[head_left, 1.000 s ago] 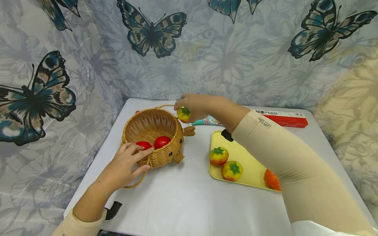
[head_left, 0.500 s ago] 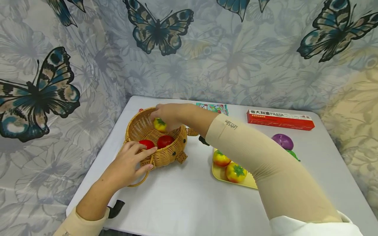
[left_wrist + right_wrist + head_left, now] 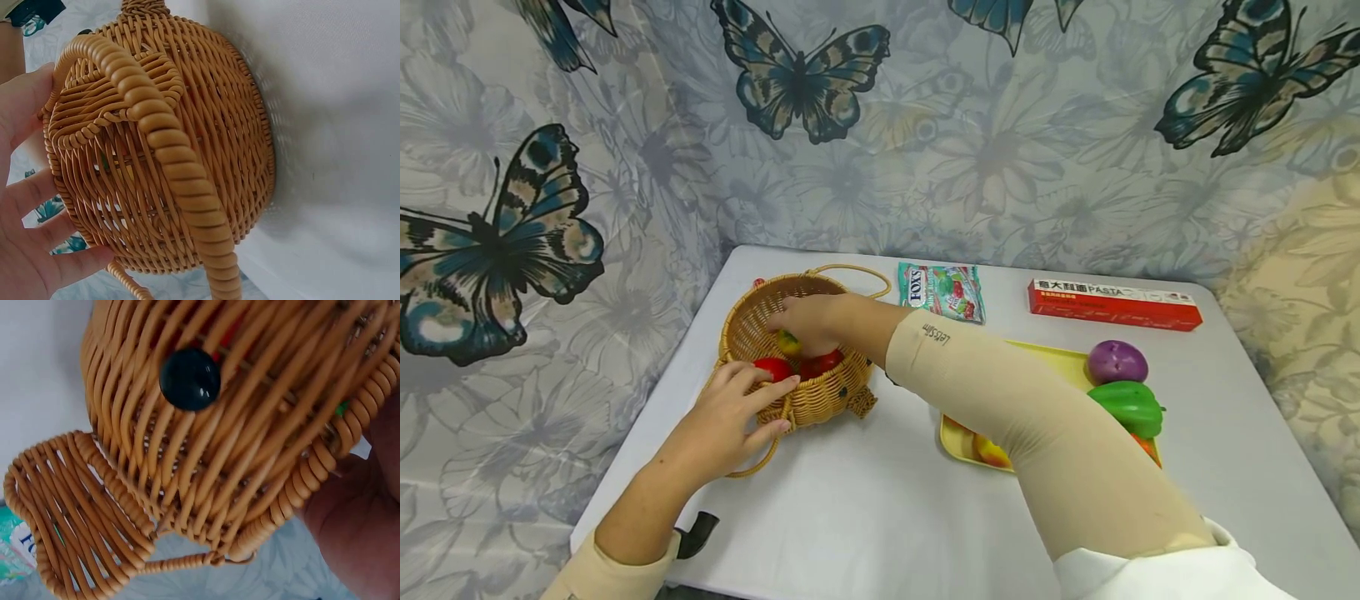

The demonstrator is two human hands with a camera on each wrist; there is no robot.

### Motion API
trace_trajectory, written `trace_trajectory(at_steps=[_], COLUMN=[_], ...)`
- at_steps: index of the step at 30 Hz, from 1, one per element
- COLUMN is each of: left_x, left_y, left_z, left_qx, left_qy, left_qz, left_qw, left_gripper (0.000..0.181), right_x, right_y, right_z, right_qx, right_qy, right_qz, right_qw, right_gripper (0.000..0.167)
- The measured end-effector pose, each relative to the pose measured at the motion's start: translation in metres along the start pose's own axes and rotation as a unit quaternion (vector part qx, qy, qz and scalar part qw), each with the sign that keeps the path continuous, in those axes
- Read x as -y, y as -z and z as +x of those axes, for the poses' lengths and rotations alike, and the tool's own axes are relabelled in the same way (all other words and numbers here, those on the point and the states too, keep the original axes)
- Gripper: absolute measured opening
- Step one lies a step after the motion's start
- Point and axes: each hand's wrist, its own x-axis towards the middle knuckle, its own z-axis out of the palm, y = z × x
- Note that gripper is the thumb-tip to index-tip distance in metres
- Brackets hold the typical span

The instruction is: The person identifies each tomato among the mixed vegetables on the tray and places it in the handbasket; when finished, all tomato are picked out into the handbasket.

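My left hand (image 3: 718,421) rests on the near-left rim of a wicker basket (image 3: 808,407). Its fingers are spread and nearly straight against the rim in the left wrist view, close to the twisted handle (image 3: 169,147). Inside the basket, my right hand (image 3: 814,323) holds a yellow round toy fruit (image 3: 787,342) with a green top, partly covered by the fingers. Two red toy fruits lie below it; one red fruit (image 3: 772,367) shows beside the left fingers. In the right wrist view the basket's wicker side and black button eye (image 3: 190,379) hide most of that hand.
Right of the basket, a yellow tray (image 3: 953,442) bears yellow-red toy fruit (image 3: 991,452), a purple vegetable (image 3: 1117,362), a green pepper (image 3: 1127,406) and something orange, partly behind my right arm. Behind stand a FOX'S candy bag (image 3: 942,292) and a red pasta box (image 3: 1112,306).
My right hand has carried the yellow toy fruit leftward over the rim and down into the basket. The left hand has stayed on the rim. The view has shifted slightly.
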Motion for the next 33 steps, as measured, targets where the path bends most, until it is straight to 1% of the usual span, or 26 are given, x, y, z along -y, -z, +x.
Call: trace_trajectory(at_steps=[6, 9, 12, 16, 19, 22, 24, 28, 30, 33], left_x=[-0.002, -0.003, -0.003, -0.001, -0.001, -0.001, -0.001, 0.0, 0.001, 0.001], left_y=[-0.001, -0.001, -0.001, -0.002, -0.002, -0.002, -0.001, -0.001, 0.0, 0.0], left_z=[0.002, 0.002, 0.001, 0.001, 0.001, 0.001, 0.001, -0.001, -0.002, -0.001], left_qx=[0.0, 0.001, 0.002, 0.001, 0.003, 0.005, 0.003, -0.009, -0.012, -0.012], left_qy=[-0.004, -0.002, -0.004, -0.008, -0.008, -0.007, -0.005, -0.007, -0.01, -0.011], left_qz=[-0.004, -0.005, -0.003, 0.0, 0.001, 0.001, 0.0, 0.0, -0.001, -0.003], left_qw=[1.0, 1.0, 1.0, 1.0, 1.0, 1.0, 1.0, 0.9999, 0.9999, 0.9999], left_gripper=[0.057, 0.057, 0.058, 0.058, 0.059, 0.059, 0.058, 0.057, 0.057, 0.057], right_x=[-0.004, -0.007, -0.011, -0.017, -0.023, -0.032, -0.039, -0.056, -0.066, -0.078], right_y=[-0.004, -0.003, -0.001, 0.004, 0.008, 0.009, 0.007, -0.005, -0.015, -0.034], right_z=[-0.003, -0.01, -0.021, -0.044, -0.066, -0.089, -0.104, -0.13, -0.141, -0.156], right_qx=[-0.011, -0.016, -0.03, -0.054, -0.075, -0.088, -0.089, -0.085, -0.085, -0.072], right_qy=[-0.004, -0.004, 0.001, 0.016, 0.025, 0.024, 0.02, 0.0, -0.01, -0.025], right_qz=[-0.008, -0.016, -0.013, 0.001, 0.006, 0.017, 0.026, 0.041, 0.048, 0.065], right_qw=[0.9999, 0.9997, 0.9995, 0.9984, 0.9969, 0.9957, 0.9955, 0.9955, 0.9952, 0.9949], right_gripper=[0.073, 0.076, 0.073, 0.071, 0.07, 0.071, 0.071, 0.072, 0.072, 0.074])
